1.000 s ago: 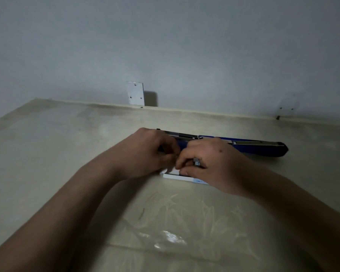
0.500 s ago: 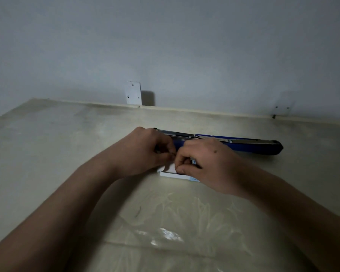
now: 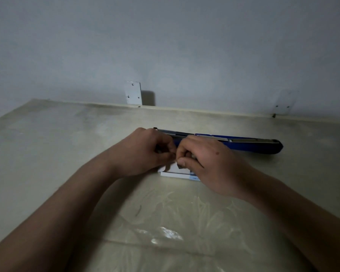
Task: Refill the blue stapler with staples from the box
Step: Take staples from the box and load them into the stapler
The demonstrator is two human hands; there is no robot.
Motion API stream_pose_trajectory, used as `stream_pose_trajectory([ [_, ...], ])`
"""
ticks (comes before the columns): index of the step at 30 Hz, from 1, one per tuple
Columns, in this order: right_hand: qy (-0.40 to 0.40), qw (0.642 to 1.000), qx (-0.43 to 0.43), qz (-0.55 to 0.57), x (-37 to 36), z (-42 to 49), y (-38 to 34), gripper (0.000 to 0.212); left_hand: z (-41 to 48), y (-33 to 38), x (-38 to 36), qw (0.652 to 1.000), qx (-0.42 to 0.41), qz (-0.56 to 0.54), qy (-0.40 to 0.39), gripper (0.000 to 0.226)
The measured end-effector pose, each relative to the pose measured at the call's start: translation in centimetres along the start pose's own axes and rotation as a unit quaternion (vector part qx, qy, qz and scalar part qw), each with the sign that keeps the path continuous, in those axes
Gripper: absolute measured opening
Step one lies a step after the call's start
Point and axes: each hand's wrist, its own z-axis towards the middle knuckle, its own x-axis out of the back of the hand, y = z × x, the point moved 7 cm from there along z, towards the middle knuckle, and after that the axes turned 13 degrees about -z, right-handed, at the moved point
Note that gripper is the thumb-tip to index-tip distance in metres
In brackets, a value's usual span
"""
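left hand (image 3: pixel 145 152) | right hand (image 3: pixel 206 160) | both pinch box (image 3: pixel 175 174) | blue stapler (image 3: pixel 259 147) behind

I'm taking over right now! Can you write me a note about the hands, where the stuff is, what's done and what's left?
Left hand: fingers curled, pinching at the top of the box.
Right hand: the same, fingertips meeting the left's.
Box: on the table, under both hands.
Stapler: just behind the hands, lying flat, metal rail up.
Done: stapler looks opened. No staples visible.
Left: take staples out, load the rail, close the stapler.
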Motion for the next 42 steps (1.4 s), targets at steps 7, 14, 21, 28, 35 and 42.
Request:
stream_pose_trajectory([
  [7,0.035,0.998,-0.018,0.046,0.6,0.1,0.6,0.008,-0.1,0.0,0.2,1.0,0.005,-0.009,0.012,0.008],
  [14,0.116,0.99,-0.046,0.064,2.0,-0.1,1.2,0.009,0.0,0.5,0.7,0.998,-0.004,-0.048,0.045,0.022],
  [21,0.163,0.984,-0.053,0.04,2.8,-0.3,1.5,0.005,-0.2,1.0,0.2,0.99,-0.019,-0.133,0.041,0.023],
  [28,0.156,0.986,-0.052,0.032,2.4,-0.3,1.6,0.007,0.0,0.7,-0.7,0.988,-0.012,-0.149,0.025,0.014],
  [35,0.159,0.986,-0.035,0.032,2.5,-0.3,1.4,0.009,0.1,0.4,-0.8,0.986,-0.006,-0.166,0.027,0.024],
  [42,0.164,0.985,-0.032,0.047,2.5,-0.3,1.2,0.009,0.3,0.0,-0.4,0.986,0.006,-0.162,0.048,0.014],
])
